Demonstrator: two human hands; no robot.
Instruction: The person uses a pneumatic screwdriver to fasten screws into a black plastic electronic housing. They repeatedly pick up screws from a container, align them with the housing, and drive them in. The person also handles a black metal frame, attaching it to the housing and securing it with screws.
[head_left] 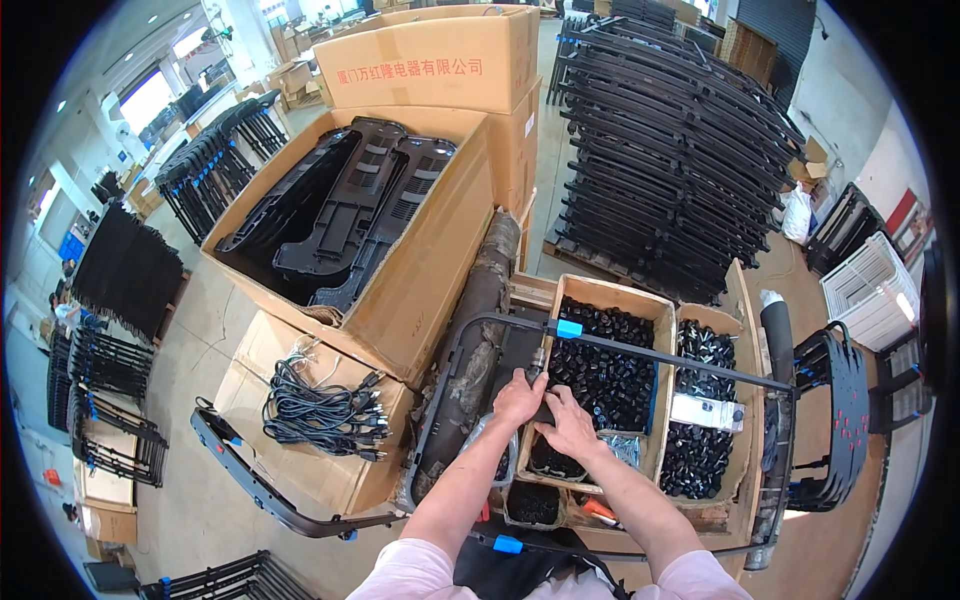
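My left hand point(520, 398) is closed, its fingertips near a short dark grey cylindrical piece point(539, 358) at the frame's inner side. What it grips is mostly hidden. Close beside it, my right hand point(570, 424) has bent fingers around a small dark piece point(543, 412) too covered to name. Both hands are inside a large black rectangular frame point(660, 352) with blue tape point(568, 329), lying across the bench. Under and beyond them stands a wooden box point(663, 330) of small black plastic parts point(605, 375). Beside my right hand lies a clear bag of screws point(622, 450).
To the right, another bin holds small black parts point(695, 460). A black tub point(532, 503) and an orange-handled tool point(600, 510) sit nearer me. At left are coiled black cables point(320, 405) on a carton, a curved black part point(270, 490), and a carton of black panels point(345, 210). Stacked frames point(670, 150) rise behind.
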